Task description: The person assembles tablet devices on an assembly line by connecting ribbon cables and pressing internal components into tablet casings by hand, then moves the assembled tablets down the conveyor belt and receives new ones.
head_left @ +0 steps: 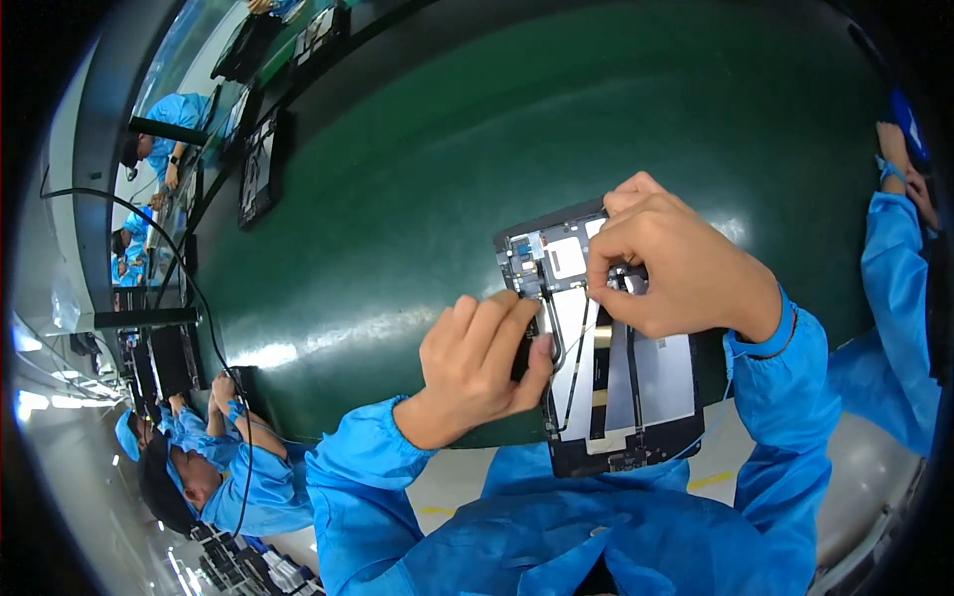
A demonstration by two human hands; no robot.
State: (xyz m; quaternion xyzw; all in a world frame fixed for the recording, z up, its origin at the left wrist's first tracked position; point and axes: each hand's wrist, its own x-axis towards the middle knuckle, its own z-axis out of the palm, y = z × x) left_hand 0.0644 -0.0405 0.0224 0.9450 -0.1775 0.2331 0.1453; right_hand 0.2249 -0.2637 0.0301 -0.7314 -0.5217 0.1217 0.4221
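Note:
An opened tablet (668, 382) lies tilted at the near edge of the green table, its inside facing up. Pale panels, black cables and a circuit board (525, 260) at its far left corner show. My left hand (475, 366) is closed at the tablet's left side, thumb and curled fingers on its edge beside a black cable (557, 338). Over the far right part, my right hand (688, 260) pinches with thumb and forefinger close to the inner parts. Whatever sits between those fingertips is hidden. A blue band circles my right wrist.
Another opened tablet (260, 171) lies at the far left of the green table (417, 199). A black cable (204, 298) hangs down on the left. Co-workers in blue sit at the left, and a person's blue sleeve (891, 248) is at the right.

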